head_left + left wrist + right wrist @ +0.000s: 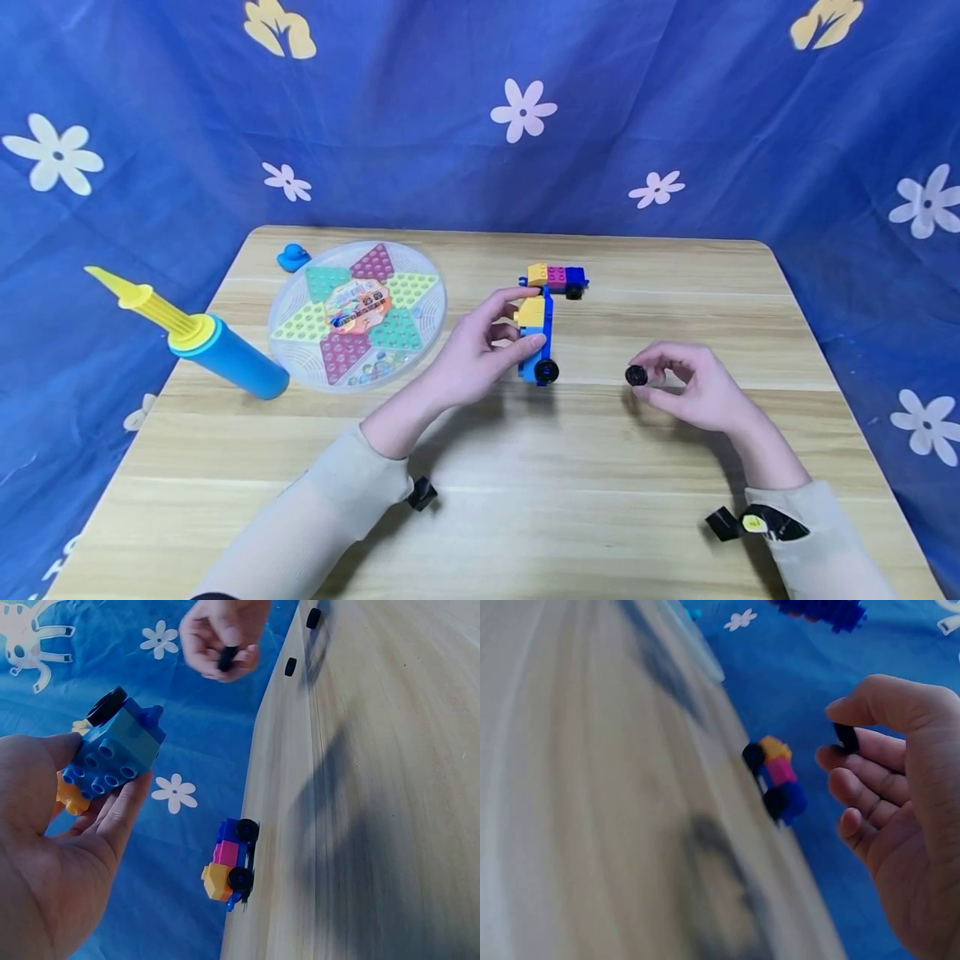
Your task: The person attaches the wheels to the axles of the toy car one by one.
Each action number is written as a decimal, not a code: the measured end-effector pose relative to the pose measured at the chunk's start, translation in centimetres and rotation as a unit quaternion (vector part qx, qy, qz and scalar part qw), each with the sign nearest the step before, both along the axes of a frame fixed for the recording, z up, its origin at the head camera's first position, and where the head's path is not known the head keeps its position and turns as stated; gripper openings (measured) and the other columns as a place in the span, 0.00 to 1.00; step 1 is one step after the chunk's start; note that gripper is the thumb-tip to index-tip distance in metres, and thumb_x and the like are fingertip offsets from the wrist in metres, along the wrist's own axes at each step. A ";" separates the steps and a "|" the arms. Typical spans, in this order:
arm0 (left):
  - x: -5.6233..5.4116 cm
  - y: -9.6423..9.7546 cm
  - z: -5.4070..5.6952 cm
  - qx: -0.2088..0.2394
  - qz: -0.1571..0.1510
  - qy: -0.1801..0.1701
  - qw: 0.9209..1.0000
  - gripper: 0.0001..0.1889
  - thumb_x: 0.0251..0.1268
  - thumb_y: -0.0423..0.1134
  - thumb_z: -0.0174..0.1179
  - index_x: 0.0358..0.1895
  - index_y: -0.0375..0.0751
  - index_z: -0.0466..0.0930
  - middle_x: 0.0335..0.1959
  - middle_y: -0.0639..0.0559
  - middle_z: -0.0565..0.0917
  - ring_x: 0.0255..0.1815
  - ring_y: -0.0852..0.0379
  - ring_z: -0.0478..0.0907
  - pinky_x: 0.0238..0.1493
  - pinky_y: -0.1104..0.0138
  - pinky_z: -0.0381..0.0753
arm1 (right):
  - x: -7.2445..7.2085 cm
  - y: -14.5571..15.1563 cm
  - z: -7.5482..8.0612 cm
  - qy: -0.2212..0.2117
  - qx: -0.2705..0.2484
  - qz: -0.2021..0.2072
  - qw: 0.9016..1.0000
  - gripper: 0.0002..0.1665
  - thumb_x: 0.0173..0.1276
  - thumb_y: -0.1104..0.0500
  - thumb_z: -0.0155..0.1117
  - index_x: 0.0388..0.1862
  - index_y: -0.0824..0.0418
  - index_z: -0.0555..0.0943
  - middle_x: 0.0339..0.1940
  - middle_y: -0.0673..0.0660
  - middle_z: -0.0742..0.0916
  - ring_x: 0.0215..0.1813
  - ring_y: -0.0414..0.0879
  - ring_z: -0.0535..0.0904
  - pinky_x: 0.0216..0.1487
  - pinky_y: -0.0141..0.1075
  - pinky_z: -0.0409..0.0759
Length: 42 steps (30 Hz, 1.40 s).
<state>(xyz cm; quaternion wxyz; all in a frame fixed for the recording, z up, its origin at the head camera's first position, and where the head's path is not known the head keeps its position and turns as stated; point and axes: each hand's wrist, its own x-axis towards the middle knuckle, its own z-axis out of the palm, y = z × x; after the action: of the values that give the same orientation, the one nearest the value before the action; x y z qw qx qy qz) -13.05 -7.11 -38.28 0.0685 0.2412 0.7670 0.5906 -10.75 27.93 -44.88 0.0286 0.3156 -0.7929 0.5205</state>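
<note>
My left hand (474,354) grips a toy car of building bricks (532,313), tipped up on end above the table, with thumb on the near side. It has yellow and light blue bricks on a dark blue base, and a black wheel (547,372) sits at its lower end. In the left wrist view, blue studs (107,750) face the camera. To the right, apart from the car, my right hand (701,387) pinches a small loose black wheel (636,376) between thumb and fingertips. The right wrist view shows that wheel (846,738) edge-on.
Behind the held car stands another brick car (557,277) in yellow, pink and blue. Two black wheels (290,667) lie on the table (570,500). On the left are a round Chinese checkers board (300,367), a blue rubber duck (293,257) and a blue-yellow hand pump (232,354).
</note>
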 end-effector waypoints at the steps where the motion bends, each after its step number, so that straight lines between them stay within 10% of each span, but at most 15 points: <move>1: 0.0 0.0 0.0 -0.001 0.000 0.001 1.000 0.29 0.75 0.38 0.69 0.76 0.51 0.72 0.51 0.45 0.80 0.41 0.52 0.84 0.42 0.61 0.85 | 0.0 -0.3 0.3 0.007 -0.014 0.002 1.000 0.27 0.52 0.80 0.78 0.49 0.62 0.87 0.33 0.53 0.86 0.33 0.46 0.78 0.32 0.36 0.77; 17: 0.2 0.8 -0.5 0.004 -0.020 0.016 1.000 0.28 0.75 0.38 0.69 0.75 0.50 0.73 0.50 0.48 0.82 0.43 0.54 0.85 0.48 0.58 0.88 | 0.5 -6.6 8.7 0.174 -0.054 -0.009 0.983 0.22 0.45 0.80 0.77 0.42 0.70 0.88 0.30 0.57 0.86 0.34 0.44 0.76 0.36 0.31 0.74; 42: 0.7 1.7 -0.7 0.021 -0.045 0.024 0.998 0.28 0.74 0.36 0.69 0.74 0.45 0.73 0.52 0.50 0.83 0.42 0.54 0.85 0.50 0.54 0.88 | -1.2 -8.9 8.4 0.219 -0.003 -0.049 0.974 0.21 0.51 0.66 0.86 0.46 0.61 0.91 0.37 0.50 0.90 0.35 0.43 0.80 0.40 0.28 0.78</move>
<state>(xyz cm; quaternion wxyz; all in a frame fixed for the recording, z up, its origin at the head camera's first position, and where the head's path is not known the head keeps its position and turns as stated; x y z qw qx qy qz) -12.39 -5.44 -39.00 0.0714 0.2910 0.7442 0.5970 -11.97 18.99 -36.51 0.2279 0.3826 -0.7805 0.4386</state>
